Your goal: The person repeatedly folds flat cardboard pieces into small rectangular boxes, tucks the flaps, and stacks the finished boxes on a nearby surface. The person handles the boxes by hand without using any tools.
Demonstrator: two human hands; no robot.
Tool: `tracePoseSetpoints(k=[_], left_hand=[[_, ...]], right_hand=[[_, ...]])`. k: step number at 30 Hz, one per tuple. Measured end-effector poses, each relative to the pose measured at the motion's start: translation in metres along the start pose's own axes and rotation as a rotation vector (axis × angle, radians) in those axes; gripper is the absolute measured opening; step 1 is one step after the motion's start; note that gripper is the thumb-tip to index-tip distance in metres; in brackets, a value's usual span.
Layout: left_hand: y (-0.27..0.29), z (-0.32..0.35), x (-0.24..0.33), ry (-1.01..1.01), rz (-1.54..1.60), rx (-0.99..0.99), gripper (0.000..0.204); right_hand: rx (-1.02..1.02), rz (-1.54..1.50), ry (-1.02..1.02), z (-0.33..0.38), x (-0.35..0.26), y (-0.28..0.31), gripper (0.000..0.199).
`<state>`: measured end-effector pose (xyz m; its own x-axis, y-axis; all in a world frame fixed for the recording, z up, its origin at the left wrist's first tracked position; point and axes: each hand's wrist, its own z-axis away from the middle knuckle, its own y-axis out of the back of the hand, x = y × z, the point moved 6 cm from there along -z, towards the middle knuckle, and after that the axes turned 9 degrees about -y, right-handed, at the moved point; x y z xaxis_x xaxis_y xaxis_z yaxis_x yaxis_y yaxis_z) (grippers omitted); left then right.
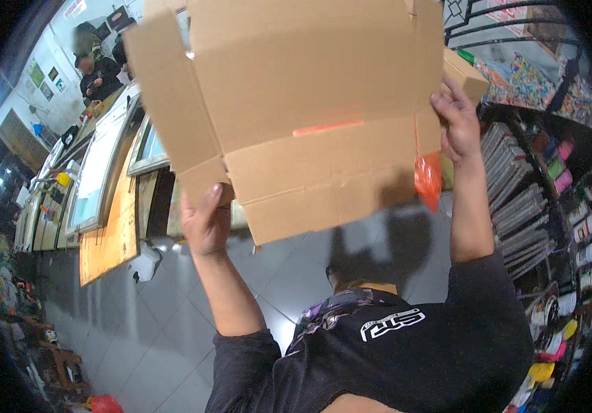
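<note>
An unfolded cardboard box point(309, 76) spreads out in front of me, its flaps hanging loose and its upper part cut off by the top of the view. My left hand point(206, 220) grips a small flap at its lower left, thumb on the near face. On the right edge, my right hand point(458, 120) is closed round the cardboard, with some fingers hidden. An orange strip point(328, 129) runs across a crease in the middle. Below my right hand hangs an orange plastic piece point(428, 180) at the box's edge.
Long work tables with framed screens point(103, 165) stand at left, a wooden board point(111, 234) jutting out. Beyond them is another person point(100, 76). A rack of stacked frames point(516, 193) and shelves of containers point(588, 227) line the right. Grey tiles point(172, 330) cover the floor.
</note>
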<state>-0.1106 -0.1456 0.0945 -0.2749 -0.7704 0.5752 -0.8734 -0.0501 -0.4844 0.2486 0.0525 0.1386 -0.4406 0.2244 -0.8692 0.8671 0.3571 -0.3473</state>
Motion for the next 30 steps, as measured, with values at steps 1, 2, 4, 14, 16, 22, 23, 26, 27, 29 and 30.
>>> tracePoseSetpoints(k=[1, 2, 4, 14, 16, 22, 23, 26, 27, 29, 30], left_hand=[[0.006, -0.005, -0.027, 0.083, 0.045, 0.110, 0.046], [0.018, -0.005, -0.056, 0.165, -0.029, 0.189, 0.045], [0.031, -0.005, -0.102, 0.388, -0.249, 0.303, 0.044], [0.033, 0.004, -0.157, 0.544, -0.607, 0.078, 0.072], [0.032, 0.005, -0.150, 0.519, -0.544, 0.028, 0.079], [0.030, 0.014, -0.137, 0.492, -0.748, -0.159, 0.079], [0.026, 0.011, -0.139, 0.488, -0.723, -0.185, 0.079], [0.023, -0.002, -0.143, 0.473, -0.718, -0.256, 0.078], [0.027, -0.005, -0.144, 0.465, -0.727, -0.185, 0.063], [0.049, -0.012, -0.146, 0.471, -0.868, -0.247, 0.049], [0.056, -0.014, -0.149, 0.471, -0.940, -0.279, 0.042]], right_hand=[[0.042, 0.057, -0.063, -0.013, 0.015, 0.009, 0.053], [0.088, 0.114, -0.133, -0.024, 0.033, 0.021, 0.053], [0.114, 0.244, -0.244, -0.049, 0.070, 0.045, 0.054], [0.030, 0.450, -0.619, -0.064, 0.166, 0.102, 0.063], [0.037, 0.695, -0.511, -0.059, 0.148, 0.098, 0.066], [-0.533, 1.300, 0.066, -0.022, 0.106, 0.031, 0.081], [-0.667, 1.286, 0.018, -0.009, 0.112, 0.023, 0.083], [-0.854, 1.335, -0.052, 0.007, 0.130, 0.010, 0.083], [-0.883, 1.367, -0.062, 0.010, 0.135, 0.009, 0.083], [-0.898, 1.328, -0.072, 0.007, 0.131, 0.008, 0.081], [-0.906, 1.306, -0.073, 0.005, 0.129, 0.009, 0.079]])
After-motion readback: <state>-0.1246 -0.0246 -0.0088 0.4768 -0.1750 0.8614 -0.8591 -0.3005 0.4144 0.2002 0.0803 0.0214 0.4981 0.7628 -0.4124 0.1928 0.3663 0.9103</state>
